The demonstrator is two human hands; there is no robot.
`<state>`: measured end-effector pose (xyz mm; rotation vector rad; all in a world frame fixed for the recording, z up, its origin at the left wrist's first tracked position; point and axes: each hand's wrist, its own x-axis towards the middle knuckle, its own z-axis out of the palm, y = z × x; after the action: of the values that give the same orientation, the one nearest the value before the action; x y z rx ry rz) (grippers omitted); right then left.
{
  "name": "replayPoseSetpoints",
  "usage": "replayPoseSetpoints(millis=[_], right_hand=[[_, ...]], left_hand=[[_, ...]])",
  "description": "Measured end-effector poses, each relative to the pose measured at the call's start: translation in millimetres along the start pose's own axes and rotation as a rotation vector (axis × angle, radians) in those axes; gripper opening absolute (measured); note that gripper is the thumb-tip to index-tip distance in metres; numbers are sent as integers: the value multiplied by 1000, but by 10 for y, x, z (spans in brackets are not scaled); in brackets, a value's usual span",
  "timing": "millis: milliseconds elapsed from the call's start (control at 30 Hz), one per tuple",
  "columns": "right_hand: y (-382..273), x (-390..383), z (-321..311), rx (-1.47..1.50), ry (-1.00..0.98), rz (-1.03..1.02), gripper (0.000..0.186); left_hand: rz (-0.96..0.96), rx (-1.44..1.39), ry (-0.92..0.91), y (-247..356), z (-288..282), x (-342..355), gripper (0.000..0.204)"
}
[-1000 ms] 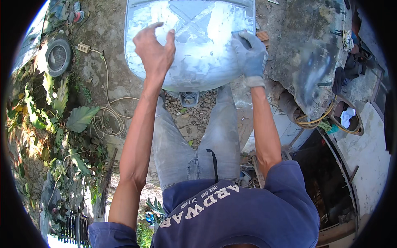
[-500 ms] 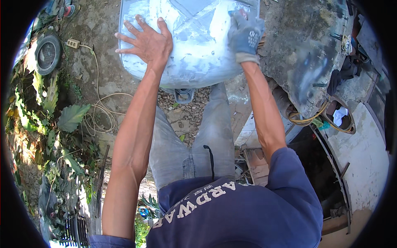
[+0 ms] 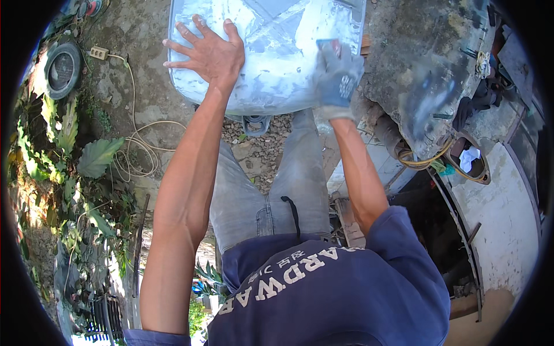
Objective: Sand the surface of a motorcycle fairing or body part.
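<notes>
A large panel (image 3: 271, 81) with rounded corners and patchy white and grey filler lies at the top, in front of my legs. My bare left hand (image 3: 216, 53) rests flat on its left part with the fingers spread. Near the panel's right edge is my right hand (image 3: 339, 78), in a grey knitted work glove and smeared by motion. Its fingers are closed around a small flat blue and red piece (image 3: 330, 44), pressed to the panel; most of that piece is hidden. Under the panel's near edge a grey bracket-like part (image 3: 255, 124) shows.
A cream extension cord (image 3: 135, 141) with a socket block (image 3: 98, 52) lies on the ground at left, by a round black-rimmed object (image 3: 63, 70) and leafy plants (image 3: 99, 158). On the right are a stained concrete slab (image 3: 421, 63), a coiled yellow hose (image 3: 424, 164) and a dark opening.
My gloved right hand has slid down and slightly left along the panel with the piece. My left hand stays spread on the surface. The whole view has shifted slightly.
</notes>
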<state>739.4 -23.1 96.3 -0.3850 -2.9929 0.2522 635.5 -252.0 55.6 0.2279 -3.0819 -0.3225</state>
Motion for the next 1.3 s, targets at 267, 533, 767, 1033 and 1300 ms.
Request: replayPoseSetpoints(millis=[267, 533, 767, 1033, 1300], right_hand=[[448, 680, 112, 96, -104, 50, 16], [513, 737, 110, -112, -136, -102, 12], [26, -60, -179, -32, -83, -97, 17], [-36, 196, 3, -106, -94, 31, 17], [446, 755, 120, -115, -246, 95, 17]], left_hand=[[19, -36, 3, 201, 44, -31, 84], [12, -28, 21, 200, 57, 44, 84], [0, -20, 29, -52, -5, 25, 85], [1, -20, 7, -87, -17, -8, 85], [3, 6, -24, 256, 66, 0, 83]])
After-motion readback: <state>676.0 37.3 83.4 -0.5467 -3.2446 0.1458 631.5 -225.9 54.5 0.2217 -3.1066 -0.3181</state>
